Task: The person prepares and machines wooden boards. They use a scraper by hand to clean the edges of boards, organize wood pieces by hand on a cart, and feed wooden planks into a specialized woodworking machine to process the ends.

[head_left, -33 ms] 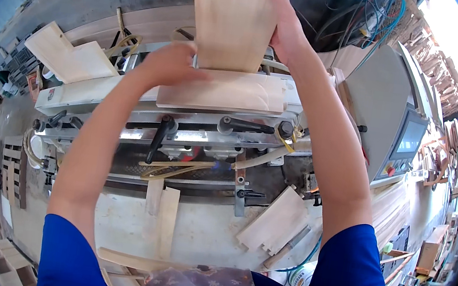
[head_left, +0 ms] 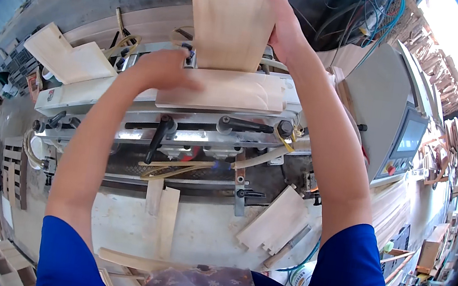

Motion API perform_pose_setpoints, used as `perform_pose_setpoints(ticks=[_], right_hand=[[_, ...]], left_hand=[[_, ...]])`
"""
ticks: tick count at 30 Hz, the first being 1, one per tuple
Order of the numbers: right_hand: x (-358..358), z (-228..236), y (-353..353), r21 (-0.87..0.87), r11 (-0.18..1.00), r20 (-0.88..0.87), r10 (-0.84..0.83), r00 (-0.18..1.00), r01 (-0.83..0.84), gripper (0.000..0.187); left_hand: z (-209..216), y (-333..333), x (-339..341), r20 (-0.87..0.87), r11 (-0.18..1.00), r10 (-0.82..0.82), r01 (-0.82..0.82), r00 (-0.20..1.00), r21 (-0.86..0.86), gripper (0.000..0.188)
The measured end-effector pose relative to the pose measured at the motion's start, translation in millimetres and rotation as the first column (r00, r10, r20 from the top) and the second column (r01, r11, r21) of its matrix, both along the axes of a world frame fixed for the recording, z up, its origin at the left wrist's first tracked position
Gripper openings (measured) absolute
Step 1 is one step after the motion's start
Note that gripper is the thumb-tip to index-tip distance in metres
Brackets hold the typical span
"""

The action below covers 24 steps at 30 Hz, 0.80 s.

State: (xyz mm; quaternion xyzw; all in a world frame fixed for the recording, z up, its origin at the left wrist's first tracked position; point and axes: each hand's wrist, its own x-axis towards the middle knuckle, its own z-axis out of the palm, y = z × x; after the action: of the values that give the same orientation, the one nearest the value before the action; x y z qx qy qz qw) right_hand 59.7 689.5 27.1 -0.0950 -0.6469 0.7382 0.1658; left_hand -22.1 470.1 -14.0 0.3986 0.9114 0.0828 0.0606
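A pale wooden board (head_left: pixel 232 25) stands upright on the far side of the machine. My right hand (head_left: pixel 286 26) grips its right edge, the thumb over the top corner. Beside its lower left edge is my left hand (head_left: pixel 163 69), slightly blurred. Thumb and fingers are spread, with nothing seen between them. That thumb reaches over a second wooden board (head_left: pixel 230 92), which lies lengthwise on the machine's top in front of the upright one; I cannot tell if they touch. Curved outlines mark this board's right end.
An L-shaped arrangement of pale wood (head_left: pixel 69 58) sits on the machine's left end. Black clamp levers (head_left: pixel 245 126) line the near side. Wood offcuts (head_left: pixel 277 219) lie on the white surface closer to me. A grey control cabinet with a screen (head_left: pixel 409 135) stands at right.
My left hand has shifted a little left, away from the upright board's edge. The upright board has tilted or moved very slightly left, still held by my right hand.
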Motion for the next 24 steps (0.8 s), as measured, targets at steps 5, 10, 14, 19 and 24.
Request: perform_pose_setpoints(ticks=[5,10,14,19,24], right_hand=[[3,4,3,-0.011,0.998,0.059,-0.054,0.997,0.054,0.061],[-8,-2,0,-0.154,0.985,0.056,0.084,0.995,-0.074,0.060],[17,14,-12,-0.062,0.997,0.113,0.047,0.992,-0.040,0.062],[-6,-6,8,-0.120,0.988,-0.028,0.098,0.995,-0.101,0.061],[-9,-3,-1,-0.069,0.998,-0.058,0.010,0.998,-0.014,0.060]], left_hand=[[17,-27,7,-0.022,0.970,-0.041,0.034,0.999,-0.241,0.053],[16,-65,-18,0.301,0.958,-0.045,-0.044,0.953,0.283,0.029],[76,-91,-26,0.350,0.671,-0.064,-0.219,0.935,0.708,0.017],[165,-128,-46,0.050,0.692,0.064,-0.080,0.997,0.718,0.024],[158,-106,-55,-0.228,0.844,-0.051,0.165,0.972,0.511,0.022]])
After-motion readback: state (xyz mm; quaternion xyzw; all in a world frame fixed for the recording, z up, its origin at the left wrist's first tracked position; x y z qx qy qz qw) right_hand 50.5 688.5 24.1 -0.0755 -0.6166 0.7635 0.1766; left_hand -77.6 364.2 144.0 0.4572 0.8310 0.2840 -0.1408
